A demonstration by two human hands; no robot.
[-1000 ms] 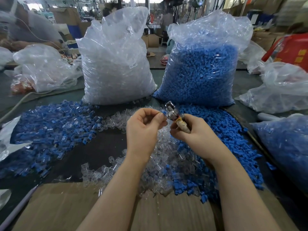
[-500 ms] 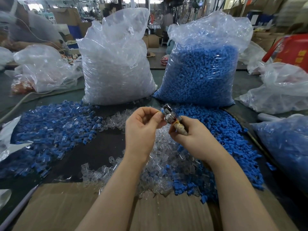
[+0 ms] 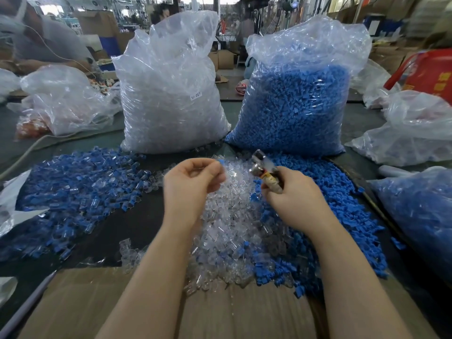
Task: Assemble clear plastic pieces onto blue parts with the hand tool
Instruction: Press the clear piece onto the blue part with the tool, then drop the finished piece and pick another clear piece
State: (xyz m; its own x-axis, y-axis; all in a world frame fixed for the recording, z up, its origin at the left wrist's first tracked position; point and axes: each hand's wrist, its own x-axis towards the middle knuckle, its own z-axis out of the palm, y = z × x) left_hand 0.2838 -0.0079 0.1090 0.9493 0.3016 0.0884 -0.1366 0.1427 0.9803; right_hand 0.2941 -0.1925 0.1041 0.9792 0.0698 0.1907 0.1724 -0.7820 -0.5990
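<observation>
Now, from the head view, the left hand (image 3: 193,184) pinches a small blue part with a clear piece (image 3: 222,163) at its fingertips, held above the loose clear pieces (image 3: 230,216). The right hand (image 3: 293,199) is clenched around the hand tool (image 3: 263,167), whose metal head points up and left, close to the pinched piece but apart from it. Loose blue parts (image 3: 325,192) lie on the right, and the pieces that look assembled (image 3: 73,189) are heaped on the left. I judge that the small piece may slip from the pinch, because the hold is only at the tips. Also the tool may meet it crooked, and the clear piece would sit badly.
</observation>
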